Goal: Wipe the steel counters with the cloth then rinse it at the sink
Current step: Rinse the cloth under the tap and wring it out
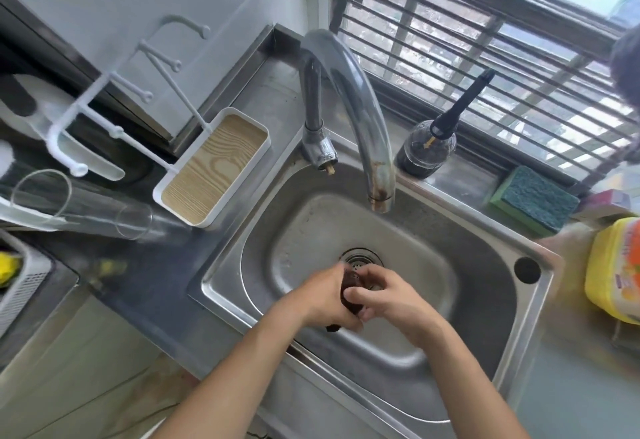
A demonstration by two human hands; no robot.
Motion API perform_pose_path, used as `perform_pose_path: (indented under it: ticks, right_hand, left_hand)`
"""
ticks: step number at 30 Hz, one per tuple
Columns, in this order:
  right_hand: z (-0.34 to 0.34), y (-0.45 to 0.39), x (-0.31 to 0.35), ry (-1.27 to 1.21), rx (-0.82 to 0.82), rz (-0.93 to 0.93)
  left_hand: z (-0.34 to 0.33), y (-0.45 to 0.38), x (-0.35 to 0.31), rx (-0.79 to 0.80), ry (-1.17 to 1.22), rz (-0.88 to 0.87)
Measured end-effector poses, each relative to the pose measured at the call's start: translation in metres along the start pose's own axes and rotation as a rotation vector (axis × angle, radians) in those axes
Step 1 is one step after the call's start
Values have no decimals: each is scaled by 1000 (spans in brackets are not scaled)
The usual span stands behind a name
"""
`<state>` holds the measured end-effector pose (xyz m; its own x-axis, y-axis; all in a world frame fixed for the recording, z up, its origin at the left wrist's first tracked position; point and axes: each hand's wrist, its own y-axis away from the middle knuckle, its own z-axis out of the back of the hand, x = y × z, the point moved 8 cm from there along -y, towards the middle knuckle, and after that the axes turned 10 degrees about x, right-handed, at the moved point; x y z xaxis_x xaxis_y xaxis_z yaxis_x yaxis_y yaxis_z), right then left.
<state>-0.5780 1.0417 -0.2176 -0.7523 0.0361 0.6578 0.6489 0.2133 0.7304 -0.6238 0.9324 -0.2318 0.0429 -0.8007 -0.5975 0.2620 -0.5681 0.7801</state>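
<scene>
While both hands [349, 295] grip the cloth [350, 290], sink [478, 265] walls surround

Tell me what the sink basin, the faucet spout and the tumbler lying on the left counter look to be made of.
Sink basin: likely stainless steel, brushed grey with soft reflections.
Faucet spout: metal, dulled chrome look, brown stains near the outlet.
Tumbler: clear glass or plastic; the counter shows through it.

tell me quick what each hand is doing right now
Left hand: fingers curled round the dark cloth, gripping it over the sink.
Right hand: also gripping the cloth, from the other side.
</scene>
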Motion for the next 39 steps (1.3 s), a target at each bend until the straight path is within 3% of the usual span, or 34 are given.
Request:
perform_pose_path:
  ticks: [5, 8, 11, 15, 17, 19, 22, 28, 30, 33, 36, 39]
  right_hand:
    - [2, 1, -11, -99, -170, 90]
    - [0, 0, -23, -160, -212, 116]
    - [-4, -1, -28, -471, -53, 96]
    - [7, 0, -19, -668, 201, 38]
    - [0, -1, -24, -709, 338, -76]
    - [-20, 1, -25, -681, 538, -190]
    - [-36, 3, -21, -449, 734, -265]
    - [-32, -11, -24, 3, 755, -377]
    - [-29, -7, -15, -19, 851, -327]
    - [-30, 4, -2, -317, 1056, -192]
    - [-35, 1, -15, -365, 1006, -232]
    - [-37, -5, -32, -241, 862, -416]
  left_hand:
    - [-1, 0, 12, 61, 174, 0]
    - [1, -3, 14, 78, 163, 66]
    - [25, -8, 5, -151, -241, -17]
    - [29, 3, -28, -245, -426, -322]
    - [27, 11, -47, -342, -545, -475]
    - [22, 15, -63, -394, -629, -594]
    - [17, 17, -68, -452, -705, -653]
    - [12, 22, -58, -534, -866, -552]
    - [14, 27, -61, -571, -890, -616]
    - [22, 45, -78, -664, -869, -776]
    - [17, 50, -89, -715, -917, -829]
    - [10, 33, -74, -608, -963, -692]
